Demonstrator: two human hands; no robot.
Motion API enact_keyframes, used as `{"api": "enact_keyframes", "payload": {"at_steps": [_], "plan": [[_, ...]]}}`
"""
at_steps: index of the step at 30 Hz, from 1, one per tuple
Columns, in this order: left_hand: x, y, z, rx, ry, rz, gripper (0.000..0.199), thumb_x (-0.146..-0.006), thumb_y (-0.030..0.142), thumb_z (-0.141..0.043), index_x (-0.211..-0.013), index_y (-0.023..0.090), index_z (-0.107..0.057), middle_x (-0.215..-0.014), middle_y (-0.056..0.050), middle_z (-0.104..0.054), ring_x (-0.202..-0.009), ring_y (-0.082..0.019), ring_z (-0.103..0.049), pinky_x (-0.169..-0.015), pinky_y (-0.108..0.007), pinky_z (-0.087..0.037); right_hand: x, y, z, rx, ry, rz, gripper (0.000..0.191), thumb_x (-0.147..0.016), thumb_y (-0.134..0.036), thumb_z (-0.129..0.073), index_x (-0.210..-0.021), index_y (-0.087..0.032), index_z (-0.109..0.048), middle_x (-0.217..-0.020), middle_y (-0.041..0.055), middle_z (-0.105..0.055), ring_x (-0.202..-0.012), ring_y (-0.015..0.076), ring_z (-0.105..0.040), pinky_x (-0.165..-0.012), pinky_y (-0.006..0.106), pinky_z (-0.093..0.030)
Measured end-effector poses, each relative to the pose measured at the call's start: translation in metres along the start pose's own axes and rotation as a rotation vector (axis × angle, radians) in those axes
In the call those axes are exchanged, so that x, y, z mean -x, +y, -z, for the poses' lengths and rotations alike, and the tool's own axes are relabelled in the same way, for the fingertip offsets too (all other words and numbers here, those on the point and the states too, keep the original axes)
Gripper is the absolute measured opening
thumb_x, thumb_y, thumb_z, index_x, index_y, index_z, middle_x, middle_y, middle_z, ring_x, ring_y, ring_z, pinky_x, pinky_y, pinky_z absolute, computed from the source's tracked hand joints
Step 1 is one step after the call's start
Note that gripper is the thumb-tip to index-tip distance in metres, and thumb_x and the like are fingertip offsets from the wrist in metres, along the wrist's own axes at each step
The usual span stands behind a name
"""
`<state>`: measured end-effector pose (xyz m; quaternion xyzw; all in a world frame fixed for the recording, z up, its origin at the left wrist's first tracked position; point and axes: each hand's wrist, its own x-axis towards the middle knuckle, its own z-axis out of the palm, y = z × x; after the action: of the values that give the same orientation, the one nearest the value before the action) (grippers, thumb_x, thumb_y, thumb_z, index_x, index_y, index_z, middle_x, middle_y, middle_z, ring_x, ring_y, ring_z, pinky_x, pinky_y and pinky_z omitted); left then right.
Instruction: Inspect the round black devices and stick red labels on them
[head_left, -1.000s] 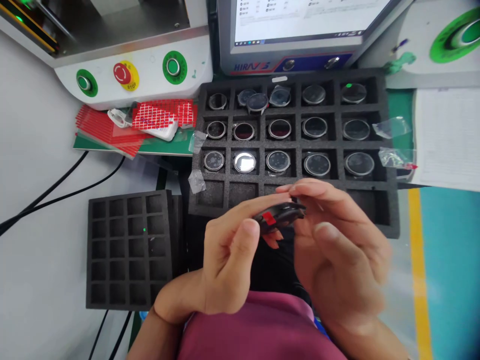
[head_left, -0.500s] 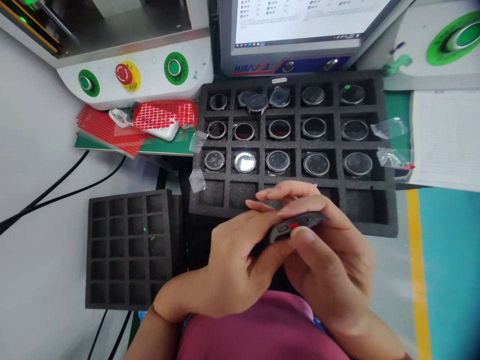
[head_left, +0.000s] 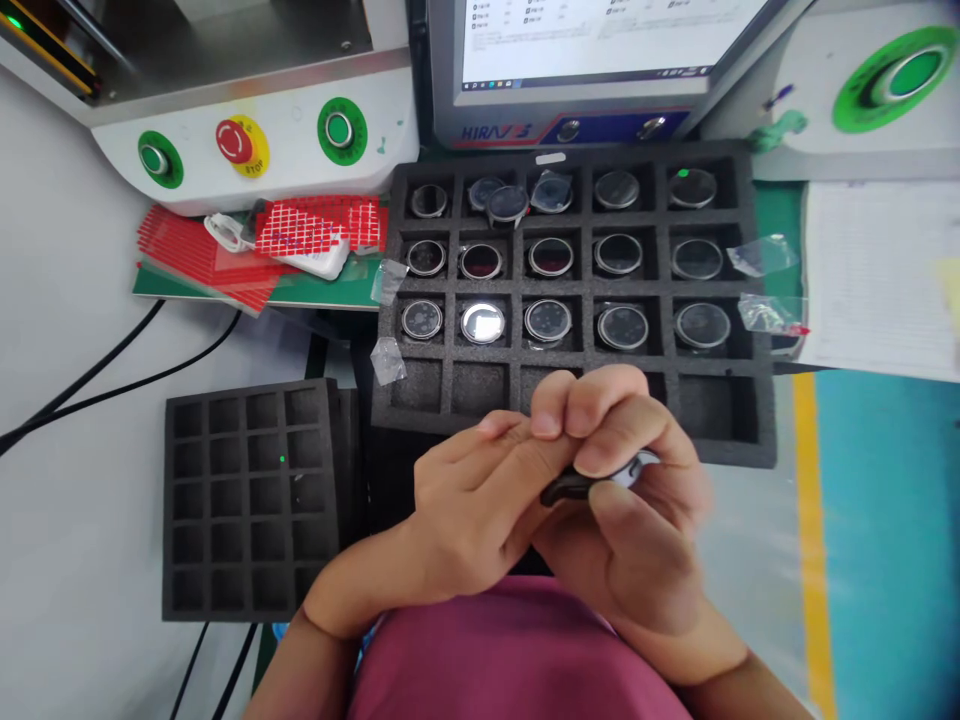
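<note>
A small dark watch-like piece with a shiny light edge [head_left: 571, 488] is gripped between both hands, in front of the big tray. My left hand [head_left: 476, 500] closes on its left side, fingers pressed together. My right hand [head_left: 645, 500] pinches its right end between thumb and fingers; the fingers cover much of it. Beyond the hands lies a black foam tray [head_left: 386, 400] with round watch faces in its three far rows. One face [head_left: 482, 323] reflects bright light. Two faces [head_left: 507, 204] overlap in the far row. The visible near-row compartments hold nothing.
A second foam tray [head_left: 171, 510] sits lower left. Red-striped sheets [head_left: 202, 255] and a white device [head_left: 326, 260] lie left of the big tray. Behind stand a monitor [head_left: 585, 45] and a panel with a red stop button [head_left: 234, 142]. Clear film [head_left: 763, 255] and papers [head_left: 877, 270] are right.
The held piece has turned, showing a light shiny edge instead of the grey and red side. My right fingers have curled farther over it. The whole view has shifted slightly.
</note>
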<state>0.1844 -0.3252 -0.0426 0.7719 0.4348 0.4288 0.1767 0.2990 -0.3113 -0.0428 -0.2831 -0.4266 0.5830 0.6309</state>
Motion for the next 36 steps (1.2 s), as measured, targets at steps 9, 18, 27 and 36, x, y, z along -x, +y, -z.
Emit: {"api": "enact_keyframes", "payload": {"at_steps": [9,18,27,36], "plan": [[0.0,0.005,0.002,0.198,0.08,0.259,0.016,-0.1,0.022,-0.063,-0.115,0.019,-0.07,-0.101,-0.003,-0.081,-0.089,-0.015,-0.079,-0.084,-0.022,-0.063,-0.005,0.011,0.013,0.07,-0.138,0.075,0.021,-0.1,-0.021,-0.059,-0.117,-0.024,-0.072,-0.107,0.0056,-0.059,-0.104,0.0194,-0.068,-0.096,0.041,-0.066],[0.003,-0.004,-0.006,0.358,0.11,0.23,0.019,-0.099,0.024,-0.066,-0.116,0.023,-0.072,-0.107,-0.004,-0.082,-0.096,-0.018,-0.079,-0.09,-0.027,-0.064,-0.004,-0.007,0.013,0.243,-0.163,0.107,0.021,-0.097,-0.016,-0.055,-0.111,-0.024,-0.069,-0.11,0.0054,-0.061,-0.109,0.0198,-0.064,-0.107,0.045,-0.06],[0.0,-0.002,-0.004,0.302,0.037,0.15,0.027,-0.105,0.028,-0.053,-0.126,0.021,-0.069,-0.113,-0.006,-0.081,-0.11,-0.02,-0.076,-0.102,-0.028,-0.061,-0.002,-0.003,0.01,0.208,-0.1,0.167,0.011,-0.099,-0.026,-0.058,-0.104,-0.023,-0.068,-0.11,0.0083,-0.06,-0.107,0.0216,-0.065,-0.102,0.045,-0.063],[-0.008,0.0,-0.011,0.224,0.062,0.194,0.013,-0.101,0.023,-0.06,-0.111,0.02,-0.067,-0.098,-0.004,-0.081,-0.088,-0.015,-0.079,-0.083,-0.021,-0.063,-0.01,0.002,0.021,0.16,-0.079,0.122,0.008,-0.096,-0.028,-0.065,-0.103,-0.024,-0.069,-0.102,0.0053,-0.066,-0.094,0.0176,-0.07,-0.093,0.04,-0.066]]}}
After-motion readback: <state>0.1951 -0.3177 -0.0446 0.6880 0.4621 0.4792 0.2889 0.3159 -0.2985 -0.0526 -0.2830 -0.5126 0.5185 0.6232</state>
